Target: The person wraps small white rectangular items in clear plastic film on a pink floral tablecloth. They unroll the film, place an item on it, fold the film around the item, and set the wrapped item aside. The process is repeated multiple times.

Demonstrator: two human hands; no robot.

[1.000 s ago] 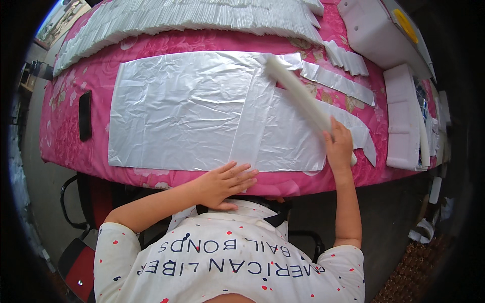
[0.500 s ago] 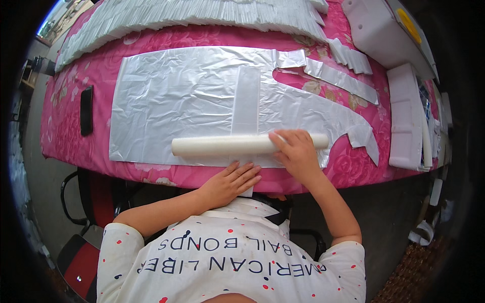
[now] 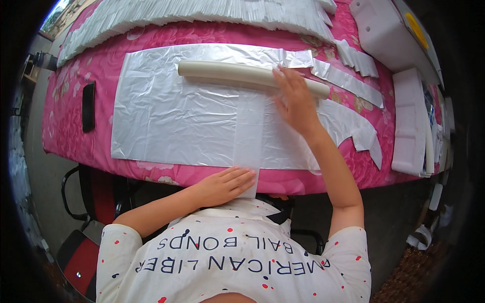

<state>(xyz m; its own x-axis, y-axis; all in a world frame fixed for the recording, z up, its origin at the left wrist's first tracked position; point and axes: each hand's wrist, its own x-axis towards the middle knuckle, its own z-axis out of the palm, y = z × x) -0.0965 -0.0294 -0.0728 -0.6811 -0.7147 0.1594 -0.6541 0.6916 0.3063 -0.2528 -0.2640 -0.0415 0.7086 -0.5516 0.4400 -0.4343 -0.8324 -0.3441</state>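
Head view: table (image 3: 63, 121) under a pink flowered cloth.
Right hand (image 3: 297, 101): fingers laid over the pale tube (image 3: 222, 71), thumb apart, not clamped around it.
Tube's place: across the silvery plastic sheet (image 3: 166, 118), toward the surface's far edge.
Left hand (image 3: 227, 184): flat, fingers together, resting at the surface's near edge on a clear strip (image 3: 249, 123), which runs over the sheet.
Surroundings: folded white stack (image 3: 197, 14) along the far edge, black case (image 3: 88, 107) near the left, white foam box (image 3: 405, 123) at the right.
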